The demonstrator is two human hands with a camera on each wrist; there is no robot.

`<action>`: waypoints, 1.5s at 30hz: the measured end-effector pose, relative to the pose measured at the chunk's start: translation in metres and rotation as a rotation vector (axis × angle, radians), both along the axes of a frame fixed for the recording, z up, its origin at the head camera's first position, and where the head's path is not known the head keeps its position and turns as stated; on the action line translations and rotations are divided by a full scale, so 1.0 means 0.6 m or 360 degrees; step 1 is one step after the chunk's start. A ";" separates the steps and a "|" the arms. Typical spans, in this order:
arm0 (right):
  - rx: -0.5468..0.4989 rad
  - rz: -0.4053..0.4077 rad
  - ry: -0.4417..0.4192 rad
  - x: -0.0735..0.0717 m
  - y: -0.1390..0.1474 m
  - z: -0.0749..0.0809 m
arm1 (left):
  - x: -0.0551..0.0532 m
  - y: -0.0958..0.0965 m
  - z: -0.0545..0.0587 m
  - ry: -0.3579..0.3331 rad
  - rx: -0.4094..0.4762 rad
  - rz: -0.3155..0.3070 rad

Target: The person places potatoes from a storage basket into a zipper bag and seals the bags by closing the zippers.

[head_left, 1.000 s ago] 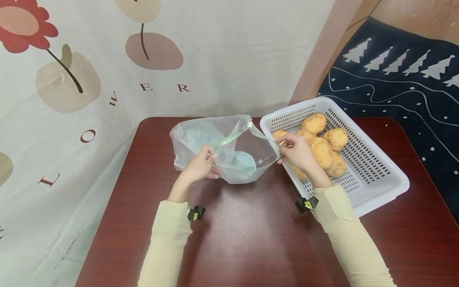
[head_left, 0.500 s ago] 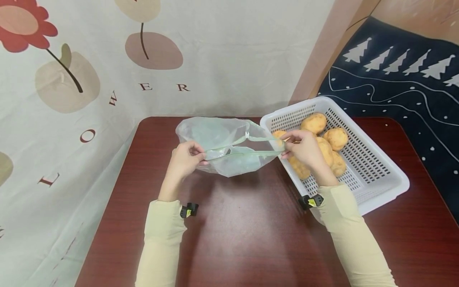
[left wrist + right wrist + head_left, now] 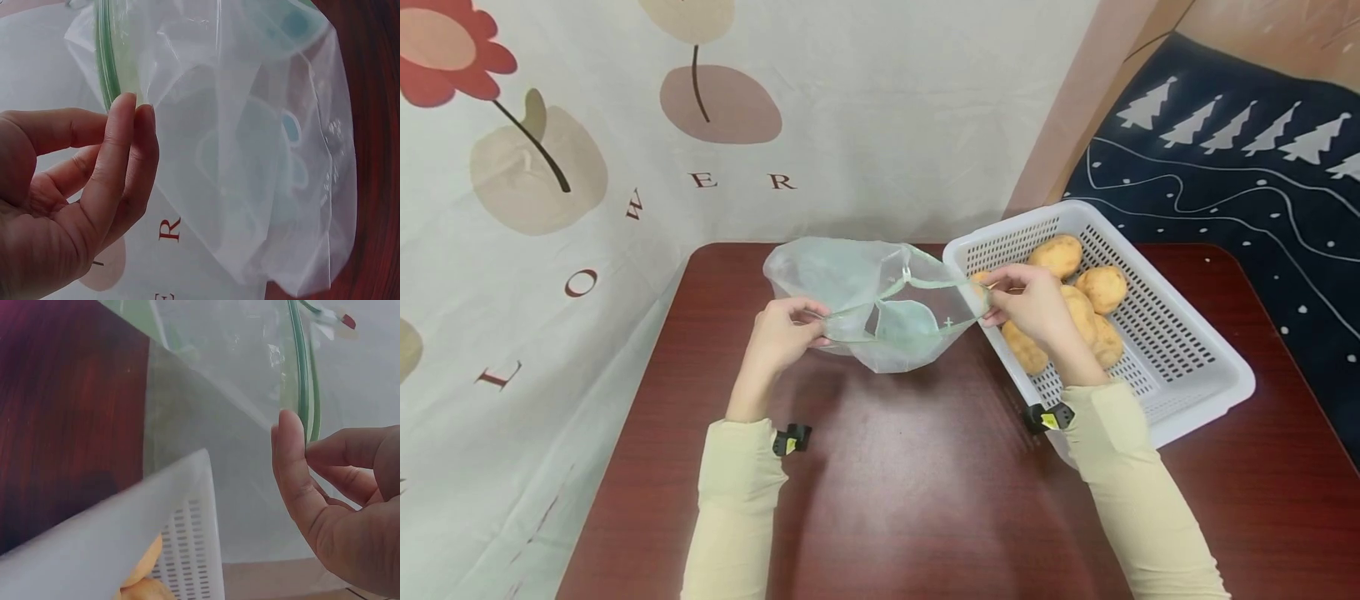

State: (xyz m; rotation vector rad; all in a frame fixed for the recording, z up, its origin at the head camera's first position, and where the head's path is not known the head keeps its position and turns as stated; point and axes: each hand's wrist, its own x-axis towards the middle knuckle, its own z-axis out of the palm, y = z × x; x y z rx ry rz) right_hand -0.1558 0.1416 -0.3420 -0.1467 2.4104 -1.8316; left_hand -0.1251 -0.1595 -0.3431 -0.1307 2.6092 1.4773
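Observation:
In the head view a translucent zip bag (image 3: 831, 271) with a green zip strip and pale blue-green printed shapes is held over the table, its mouth parted. My left hand (image 3: 781, 335) pinches the left end of the mouth between thumb and fingers. At the opposite end my right hand (image 3: 1036, 307) pinches the other corner, above the basket's near-left side. The left wrist view has thumb and fingertips on the green strip, with the bag's film (image 3: 250, 175) hanging beside them. A small slider (image 3: 907, 273) sits on the far edge of the mouth.
A white slotted plastic basket (image 3: 1180, 333) with several potatoes (image 3: 1102, 289) stands on the right of the dark red table (image 3: 895, 483), partly under my right hand. A printed cloth (image 3: 865, 108) hangs behind the table.
My left hand has moved left along the bag's rim and now pinches its end. The mouth was drawn out long and narrow, then widened slightly. My right hand keeps its pinch.

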 end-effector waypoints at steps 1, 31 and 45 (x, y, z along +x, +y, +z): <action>-0.0020 0.0019 0.0000 0.000 -0.003 0.000 | -0.001 0.001 0.000 -0.0002 0.0006 -0.0001; -0.0008 0.0312 -0.0052 0.003 -0.026 -0.023 | -0.009 0.030 -0.010 -0.0099 0.0423 0.0021; -0.0123 0.0267 -0.0016 -0.004 0.000 0.015 | -0.008 0.032 -0.016 -0.0123 0.0503 0.0064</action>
